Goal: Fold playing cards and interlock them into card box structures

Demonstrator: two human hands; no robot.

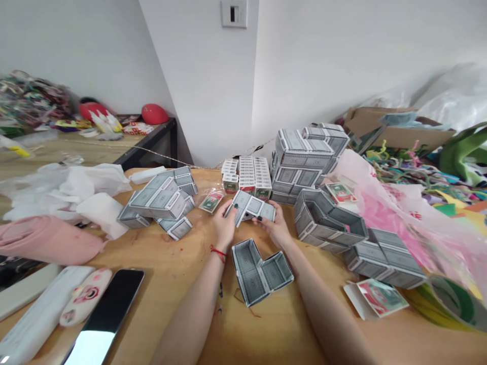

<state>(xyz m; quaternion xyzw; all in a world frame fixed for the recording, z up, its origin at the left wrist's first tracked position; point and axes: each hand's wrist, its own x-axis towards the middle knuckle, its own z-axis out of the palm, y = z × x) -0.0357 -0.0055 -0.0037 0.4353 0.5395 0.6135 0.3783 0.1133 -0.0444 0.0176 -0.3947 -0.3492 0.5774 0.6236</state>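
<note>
Between my two hands is a small structure of grey patterned playing cards point(254, 206), raised above the table. My left hand point(225, 223) grips its left end, the thumb on the near face. At the right end my right hand point(277, 226) pinches its lower edge. Nearer to me, between my forearms, an L-shaped open box of playing cards point(262, 274) lies on the table with its hollow facing up. Just beyond my hands stand rows of small card packs point(247, 175). One pack in clear wrap point(211, 202) lies left of my left hand.
Stacked card boxes point(304, 157) stand at the back right, a hollow card tray point(329, 218) before them. More card boxes point(160, 200) sit left. A phone point(110, 309), yellow tape roll point(445, 301), opened card pack point(380, 298) and pink plastic bag point(403, 213) lie around.
</note>
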